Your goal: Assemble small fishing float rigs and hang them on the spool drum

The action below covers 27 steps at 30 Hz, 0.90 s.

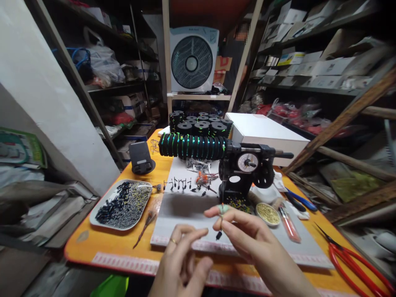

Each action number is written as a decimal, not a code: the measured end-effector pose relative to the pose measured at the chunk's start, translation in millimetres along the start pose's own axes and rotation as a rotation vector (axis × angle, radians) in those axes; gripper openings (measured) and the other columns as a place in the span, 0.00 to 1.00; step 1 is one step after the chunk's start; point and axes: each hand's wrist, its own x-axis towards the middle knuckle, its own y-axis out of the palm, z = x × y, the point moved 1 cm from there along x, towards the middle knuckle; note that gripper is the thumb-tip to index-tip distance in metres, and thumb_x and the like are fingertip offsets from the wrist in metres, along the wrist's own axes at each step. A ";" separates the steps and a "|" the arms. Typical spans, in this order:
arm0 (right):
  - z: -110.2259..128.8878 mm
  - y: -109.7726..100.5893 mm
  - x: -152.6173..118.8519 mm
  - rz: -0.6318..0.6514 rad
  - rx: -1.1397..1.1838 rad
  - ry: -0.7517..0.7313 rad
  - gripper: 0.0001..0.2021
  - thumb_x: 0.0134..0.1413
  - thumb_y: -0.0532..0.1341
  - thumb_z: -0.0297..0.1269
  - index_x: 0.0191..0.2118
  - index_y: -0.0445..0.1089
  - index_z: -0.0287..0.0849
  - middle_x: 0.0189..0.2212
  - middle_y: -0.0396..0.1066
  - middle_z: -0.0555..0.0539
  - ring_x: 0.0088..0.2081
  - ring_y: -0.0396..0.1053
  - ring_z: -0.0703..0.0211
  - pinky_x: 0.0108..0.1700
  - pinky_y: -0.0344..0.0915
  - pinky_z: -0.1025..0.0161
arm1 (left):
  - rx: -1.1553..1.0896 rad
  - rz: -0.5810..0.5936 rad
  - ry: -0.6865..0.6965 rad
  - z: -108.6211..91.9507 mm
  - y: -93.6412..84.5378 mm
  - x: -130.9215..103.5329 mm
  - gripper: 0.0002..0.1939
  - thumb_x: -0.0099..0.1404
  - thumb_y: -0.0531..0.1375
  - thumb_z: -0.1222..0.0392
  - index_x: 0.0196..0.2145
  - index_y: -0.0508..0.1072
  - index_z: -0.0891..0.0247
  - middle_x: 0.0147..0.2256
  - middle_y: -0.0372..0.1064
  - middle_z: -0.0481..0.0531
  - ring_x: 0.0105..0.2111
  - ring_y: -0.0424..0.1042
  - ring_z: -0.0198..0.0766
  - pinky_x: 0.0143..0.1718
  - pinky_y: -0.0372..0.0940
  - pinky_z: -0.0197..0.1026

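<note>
My right hand (247, 235) pinches a thin line in front of the black winding machine (236, 177); a small black piece (219, 235) hangs just below its fingertips. Pale green tape wraps one of its fingers. My left hand (185, 260) is beside it to the left, over the board's front edge, fingers apart and curved, holding nothing visible. A ring is on one finger. Black foam rings (193, 146) with green and blue line fill the machine's shaft. Small black pieces on short lines (179, 183) lie in a row on the white board (173, 210).
A tray of black and grey pieces (123, 206) sits left. On the right are a bowl of gold beads (267, 214), blue-handled pliers (301, 200) and red-handled scissors (352, 262). Behind stand foam spools (201, 126), a white box (266, 130) and a fan (192, 62).
</note>
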 end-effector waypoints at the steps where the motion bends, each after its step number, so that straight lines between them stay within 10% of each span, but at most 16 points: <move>1: 3.4 -1.2 0.6 -0.004 -0.046 -0.030 0.12 0.59 0.66 0.47 0.32 0.77 0.44 0.49 0.73 0.45 0.39 0.72 0.62 0.37 0.67 0.69 | -0.005 -0.038 0.003 -8.6 0.5 8.6 0.15 0.68 0.60 0.49 0.50 0.77 0.51 0.46 0.67 0.54 0.32 0.68 0.37 0.33 0.64 0.40; 5: 9.2 -3.1 4.8 0.020 -0.212 -0.111 0.12 0.60 0.65 0.47 0.32 0.79 0.47 0.48 0.70 0.45 0.53 0.67 0.51 0.50 0.64 0.61 | -0.070 0.105 0.102 -37.2 10.8 33.2 0.13 0.69 0.59 0.48 0.42 0.79 0.56 0.42 0.70 0.54 0.45 0.67 0.47 0.50 0.60 0.47; 12: 1.8 -3.9 8.5 -0.001 -0.371 -0.157 0.17 0.62 0.60 0.52 0.33 0.75 0.44 0.39 0.70 0.47 0.30 0.70 0.63 0.31 0.66 0.67 | -0.216 0.236 0.005 -28.8 21.8 34.1 0.17 0.74 0.52 0.51 0.38 0.76 0.62 0.36 0.72 0.53 0.39 0.71 0.44 0.44 0.64 0.43; 23: -16.2 -25.3 20.7 -0.222 -0.902 -0.332 0.10 0.67 0.55 0.39 0.37 0.71 0.44 0.33 0.74 0.45 0.33 0.71 0.51 0.36 0.62 0.57 | -0.014 -0.052 0.094 -45.5 24.1 110.1 0.20 0.73 0.53 0.55 0.57 0.70 0.64 0.22 0.64 0.44 0.18 0.64 0.34 0.23 0.61 0.37; 27: -21.2 -28.2 21.6 -0.228 -0.981 -0.348 0.10 0.67 0.54 0.37 0.38 0.71 0.43 0.33 0.75 0.45 0.33 0.73 0.51 0.37 0.64 0.56 | 0.021 -0.101 0.164 -46.4 33.2 126.3 0.12 0.68 0.59 0.56 0.42 0.79 0.66 0.23 0.67 0.46 0.22 0.66 0.37 0.30 0.62 0.40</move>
